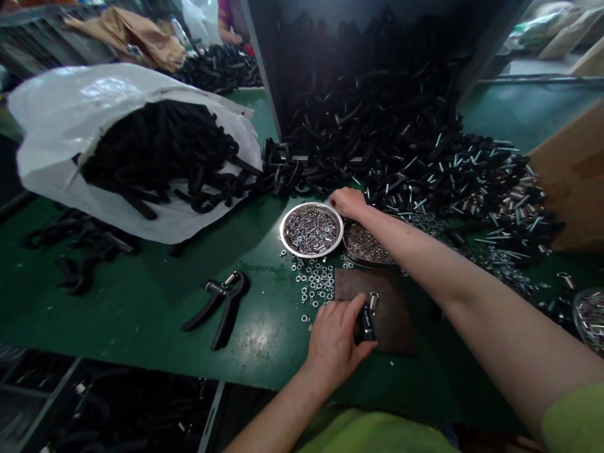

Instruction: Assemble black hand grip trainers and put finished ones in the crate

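My left hand [333,340] is closed, thumb and fingers, around a short black cylindrical part [367,324] with pale lettering. A small coil spring [373,303] sits beside that part, over a dark brown pad [399,318]; whether the two are joined I cannot tell. My right hand [348,202] reaches to the far rim of a steel bowl [311,255] full of small metal pins. Its fingers are curled together, and what they pinch is hidden. Left of my hands lies a black hand grip strengthener [224,305] with its spring fitted.
Loose nuts [315,283] lie in front of the bowl. A second dish [370,259] of small metal parts stands under my right forearm. Black handles fill a white sack [56,145] and heap up behind. Bolts [503,239] and springs pile at right, near a cardboard box [576,182].
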The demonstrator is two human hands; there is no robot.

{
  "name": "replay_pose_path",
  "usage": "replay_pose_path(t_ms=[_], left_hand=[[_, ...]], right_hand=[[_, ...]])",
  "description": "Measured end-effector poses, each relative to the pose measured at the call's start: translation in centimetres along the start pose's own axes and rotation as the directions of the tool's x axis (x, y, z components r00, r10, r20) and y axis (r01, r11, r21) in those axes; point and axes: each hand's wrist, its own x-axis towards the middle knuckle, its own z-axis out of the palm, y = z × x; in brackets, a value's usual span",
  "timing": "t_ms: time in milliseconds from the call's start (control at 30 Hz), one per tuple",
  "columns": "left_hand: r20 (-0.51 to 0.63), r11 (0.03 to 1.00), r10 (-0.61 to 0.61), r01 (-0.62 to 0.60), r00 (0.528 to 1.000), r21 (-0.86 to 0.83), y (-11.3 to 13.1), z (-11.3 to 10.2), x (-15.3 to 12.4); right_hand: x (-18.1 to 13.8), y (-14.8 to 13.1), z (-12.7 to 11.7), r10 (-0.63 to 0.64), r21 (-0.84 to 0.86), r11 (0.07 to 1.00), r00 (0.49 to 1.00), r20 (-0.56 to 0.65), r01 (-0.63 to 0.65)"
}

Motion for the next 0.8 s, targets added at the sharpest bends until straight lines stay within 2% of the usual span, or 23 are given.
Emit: replay_pose_path(t_ms=[133,300,400,467,500,533,600,633,700,733,800], left_hand=[[0.061,0.995,0.063,-0.067,0.996,0.072,0.1,-0.5,0.1],[0.082,0.987,0.100,-0.109,0.992,0.115,0.2,-0.2,0.2],[0.055,0.999,0.051,-0.050,0.997,-0.009,0.3,-0.3,0.5],[0.005,0.972,-0.093,0.092,0.996,-0.217,0.3,-0.8,0.9],[0.003,0.912,-0.200,0.188,0.980,-0.364,0.3,-1.1,1.1],[0.034,0.806,-0.312,0.284,0.949,-0.520,0.3,-1.5,1.3],[0.184,0.468,-0.468,0.420,0.864,-0.778,0.2,-2.1,1.6],[0.276,0.272,-0.500,0.451,0.821,-0.850,0.2,-2.3,1.6],[0.427,-0.080,-0.501,0.450,0.753,-0.889,0.2,-2.4,1.6],[0.483,-0.220,-0.480,0.433,0.732,-0.874,0.3,-2.4,1.5],[0.565,-0.414,-0.417,0.405,0.712,-0.815,0.7,-2.2,1.3]], right_hand=[[-0.2,0.2,0.0,0.016,0.044,0.999,0.999,-0.031,-0.015],[-2.0,0.4,-1.6,0.034,0.191,0.982,0.983,-0.180,0.001],[-5.2,1.1,-3.4,0.031,0.286,0.957,0.968,-0.248,0.042],[-8.5,1.8,-4.3,0.032,0.452,0.887,0.967,-0.253,0.089],[-10.5,2.1,-4.6,0.034,0.570,0.813,0.970,-0.242,0.114],[-12.6,2.4,-4.8,0.035,0.696,0.705,0.975,-0.220,0.132],[-16.8,2.5,-4.6,0.040,0.859,0.500,0.987,-0.153,0.113],[-18.8,2.5,-4.3,0.043,0.894,0.442,0.994,-0.104,0.074],[-22.1,1.9,-3.2,0.037,0.918,0.396,0.999,-0.020,0.004],[-23.4,1.5,-2.5,0.026,0.918,0.397,1.000,-0.003,-0.007],[-25.1,0.6,-1.1,-0.003,0.904,0.426,0.999,-0.034,0.032]])
